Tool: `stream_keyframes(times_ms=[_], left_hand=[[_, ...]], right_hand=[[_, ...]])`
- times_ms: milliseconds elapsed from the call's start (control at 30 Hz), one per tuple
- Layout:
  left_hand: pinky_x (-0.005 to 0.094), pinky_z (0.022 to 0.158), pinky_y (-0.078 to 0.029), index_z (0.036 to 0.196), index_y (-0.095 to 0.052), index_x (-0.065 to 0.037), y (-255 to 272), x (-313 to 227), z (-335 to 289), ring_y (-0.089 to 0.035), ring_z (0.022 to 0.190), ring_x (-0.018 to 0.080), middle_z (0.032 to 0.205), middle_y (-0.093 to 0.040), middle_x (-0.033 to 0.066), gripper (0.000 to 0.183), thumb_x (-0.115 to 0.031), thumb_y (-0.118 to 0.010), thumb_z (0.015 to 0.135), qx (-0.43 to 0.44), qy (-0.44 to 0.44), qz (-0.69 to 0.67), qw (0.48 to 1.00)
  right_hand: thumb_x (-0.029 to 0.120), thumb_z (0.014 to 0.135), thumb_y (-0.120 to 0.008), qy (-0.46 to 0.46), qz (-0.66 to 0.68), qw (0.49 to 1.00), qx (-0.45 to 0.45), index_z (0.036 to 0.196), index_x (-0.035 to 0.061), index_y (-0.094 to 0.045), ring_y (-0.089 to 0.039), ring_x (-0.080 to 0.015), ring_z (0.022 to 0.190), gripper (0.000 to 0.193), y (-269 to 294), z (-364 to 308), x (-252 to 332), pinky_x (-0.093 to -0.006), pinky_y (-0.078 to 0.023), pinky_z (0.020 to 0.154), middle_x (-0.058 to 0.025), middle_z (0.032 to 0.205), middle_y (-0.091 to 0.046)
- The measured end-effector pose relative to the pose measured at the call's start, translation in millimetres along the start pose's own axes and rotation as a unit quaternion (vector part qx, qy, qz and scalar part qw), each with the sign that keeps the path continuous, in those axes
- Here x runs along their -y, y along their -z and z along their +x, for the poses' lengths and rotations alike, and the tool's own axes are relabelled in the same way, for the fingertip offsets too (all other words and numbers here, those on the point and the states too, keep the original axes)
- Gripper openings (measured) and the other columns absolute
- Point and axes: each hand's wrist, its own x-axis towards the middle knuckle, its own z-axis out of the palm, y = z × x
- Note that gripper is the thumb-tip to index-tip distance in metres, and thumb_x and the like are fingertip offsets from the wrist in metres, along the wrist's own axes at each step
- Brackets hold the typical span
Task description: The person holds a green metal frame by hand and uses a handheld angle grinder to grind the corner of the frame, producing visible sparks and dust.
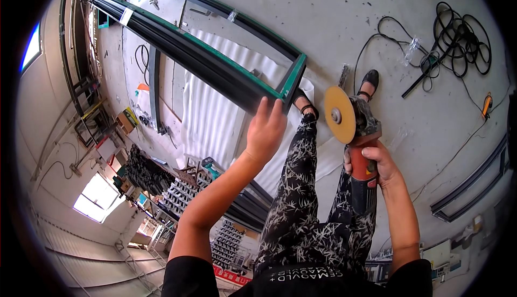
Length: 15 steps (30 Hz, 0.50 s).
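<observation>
A long dark metal frame [210, 71] with green film along its edges stretches from the far left toward me. At its near corner is my left hand [266, 130], slightly blurred, its fingers stretched out at the frame's end; whether they touch it I cannot tell. My right hand [383, 163] is wrapped round the red and black body of an angle grinder [360, 162]. The grinder points away from me, and its yellowish disc [339, 115] faces left, apart from the frame. I cannot tell whether the disc spins.
White sheeting [207, 98] lies on the grey floor beneath the frame. A black cable coil [460, 38] sits far right, and an orange-handled tool [487, 106] lies nearer. Dark frames [474, 176] rest at the right. Stacked profiles [186, 194] and a teal power tool [211, 166] are on the left.
</observation>
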Motion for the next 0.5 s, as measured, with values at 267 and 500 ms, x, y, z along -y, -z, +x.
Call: stream_keyframes(times_ms=[267,500], left_hand=[[0.0484,0.108,-0.036,0.083,-0.061,-0.011,29,18,18,-0.043,0.133,0.0286,0.13,-0.056,0.0059,0.008,-0.015,-0.067,0.078,0.12,-0.004,-0.134,0.984],[0.0516,0.114,-0.028,0.083,-0.061,-0.006,29,34,31,-0.044,0.132,0.0297,0.128,-0.055,0.0114,0.008,-0.011,-0.062,0.078,0.158,-0.106,-0.105,0.976]], right_hand=[[0.027,0.074,-0.066,-0.005,0.037,0.999,0.033,0.111,-0.0039,-0.057,-0.068,-0.0229,0.072,0.05,3,2,-9,-0.0352,-0.058,0.067,-0.016,0.087,-0.065],[0.029,0.072,-0.065,0.0,0.028,0.999,0.02,0.107,-0.0017,-0.054,-0.065,-0.0252,0.069,0.048,9,4,-10,-0.0365,-0.056,0.066,-0.0166,0.084,-0.063]])
